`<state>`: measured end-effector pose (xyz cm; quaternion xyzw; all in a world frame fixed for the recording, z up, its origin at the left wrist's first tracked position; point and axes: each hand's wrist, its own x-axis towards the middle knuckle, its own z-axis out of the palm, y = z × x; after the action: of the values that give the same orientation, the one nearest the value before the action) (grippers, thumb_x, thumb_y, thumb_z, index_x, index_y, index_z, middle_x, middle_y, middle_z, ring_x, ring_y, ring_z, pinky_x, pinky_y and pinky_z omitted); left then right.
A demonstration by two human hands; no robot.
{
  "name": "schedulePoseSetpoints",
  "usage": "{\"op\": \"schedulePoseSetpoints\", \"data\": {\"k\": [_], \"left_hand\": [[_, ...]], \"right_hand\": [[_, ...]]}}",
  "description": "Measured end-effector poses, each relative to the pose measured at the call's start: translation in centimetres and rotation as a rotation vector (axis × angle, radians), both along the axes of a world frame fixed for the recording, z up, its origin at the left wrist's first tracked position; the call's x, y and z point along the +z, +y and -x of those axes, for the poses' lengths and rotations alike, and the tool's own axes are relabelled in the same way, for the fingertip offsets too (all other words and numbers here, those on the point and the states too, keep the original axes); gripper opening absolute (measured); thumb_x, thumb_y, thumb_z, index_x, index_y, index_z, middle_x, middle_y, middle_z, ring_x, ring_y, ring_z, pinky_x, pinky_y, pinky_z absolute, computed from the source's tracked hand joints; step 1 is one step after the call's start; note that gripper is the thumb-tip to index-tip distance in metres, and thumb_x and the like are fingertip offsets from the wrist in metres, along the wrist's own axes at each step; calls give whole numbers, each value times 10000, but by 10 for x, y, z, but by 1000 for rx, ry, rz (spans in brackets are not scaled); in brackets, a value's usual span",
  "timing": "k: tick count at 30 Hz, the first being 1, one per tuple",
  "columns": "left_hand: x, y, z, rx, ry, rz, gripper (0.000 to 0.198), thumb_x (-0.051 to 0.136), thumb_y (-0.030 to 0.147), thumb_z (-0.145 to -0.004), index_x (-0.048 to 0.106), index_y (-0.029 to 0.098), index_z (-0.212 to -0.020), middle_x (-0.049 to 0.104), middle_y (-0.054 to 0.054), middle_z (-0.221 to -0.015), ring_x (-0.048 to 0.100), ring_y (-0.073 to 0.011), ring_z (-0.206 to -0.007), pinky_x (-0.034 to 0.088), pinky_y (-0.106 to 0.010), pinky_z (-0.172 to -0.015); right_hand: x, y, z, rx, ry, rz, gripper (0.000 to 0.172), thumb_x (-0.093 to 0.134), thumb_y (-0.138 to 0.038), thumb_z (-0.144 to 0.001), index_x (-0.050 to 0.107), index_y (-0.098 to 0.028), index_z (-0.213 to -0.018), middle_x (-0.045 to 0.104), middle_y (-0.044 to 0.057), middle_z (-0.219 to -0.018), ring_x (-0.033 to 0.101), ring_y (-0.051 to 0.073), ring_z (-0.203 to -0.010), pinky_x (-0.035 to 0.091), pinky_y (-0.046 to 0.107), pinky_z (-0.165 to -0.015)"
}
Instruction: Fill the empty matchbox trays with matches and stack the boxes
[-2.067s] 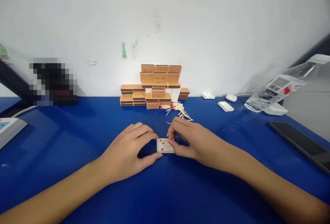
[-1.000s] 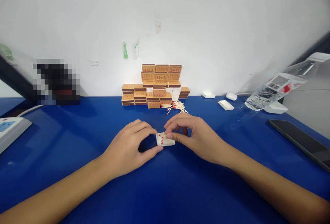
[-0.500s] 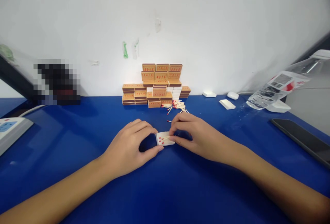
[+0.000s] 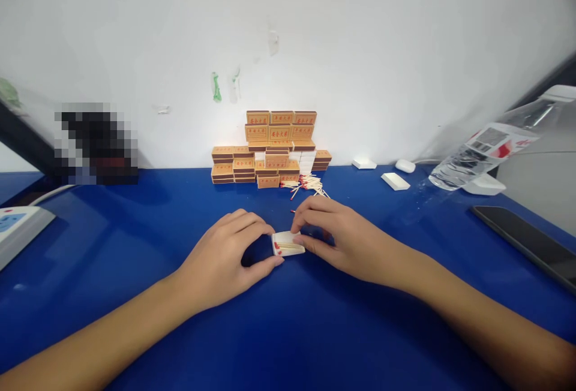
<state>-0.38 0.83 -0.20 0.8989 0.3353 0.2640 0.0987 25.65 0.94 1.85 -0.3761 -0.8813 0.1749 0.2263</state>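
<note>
A small white matchbox tray [image 4: 285, 237] lies on the blue table with several red-tipped matches [image 4: 290, 246] in it, heads toward its left end. My left hand [image 4: 234, 253] holds the tray's left end between thumb and fingers. Over the right end bends my right hand [image 4: 330, 229], its thumb and fingertips slightly apart just above the matches, with nothing plainly held. Just behind the right fingers lies a single match [image 4: 292, 211], partly hidden. Farther back is a loose pile of matches [image 4: 312, 183].
Stacked orange matchboxes [image 4: 279, 133] stand against the wall. White trays [image 4: 395, 182] and a white rounded case [image 4: 405, 166] lie to the right, near a tilted water bottle [image 4: 486, 145] and a black phone [image 4: 526, 244]. A power strip [image 4: 22, 232] sits at left.
The matches that my right hand pinched now lie in the tray, lined up along its near side. My right fingertips have lifted and loosened a little. My left hand stays on the tray.
</note>
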Motion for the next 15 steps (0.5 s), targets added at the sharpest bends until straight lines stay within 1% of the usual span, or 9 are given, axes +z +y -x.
{"op": "schedulePoseSetpoints", "data": {"k": [4, 10, 15], "left_hand": [[2, 0, 0, 1, 3, 1, 214, 746, 333, -957, 678, 212, -1120, 733, -66, -1091, 656, -245, -965, 537, -440, -900], [3, -1, 0, -27, -1, -30, 217, 733, 319, -968, 667, 211, -1144, 731, -72, -1106, 657, -246, -979, 531, -438, -904], [2, -2, 0, -23, -5, -56, 208, 737, 307, -963, 659, 210, -1130, 731, -67, -1098, 655, -245, -973, 523, -429, -891]], "right_hand": [[2, 1, -3, 48, -36, -5, 104, 652, -165, -993, 731, -223, -1028, 664, 86, -1132, 640, 223, -1061, 530, 381, -947], [-2, -1, 3, 73, -44, -3, 118, 628, -139, -996, 722, -208, -1013, 672, 85, -1120, 644, 217, -1027, 539, 383, -931], [0, -3, 2, 76, -80, -42, 107, 620, -167, -1007, 718, -209, -1001, 666, 97, -1135, 648, 228, -1024, 552, 397, -912]]}}
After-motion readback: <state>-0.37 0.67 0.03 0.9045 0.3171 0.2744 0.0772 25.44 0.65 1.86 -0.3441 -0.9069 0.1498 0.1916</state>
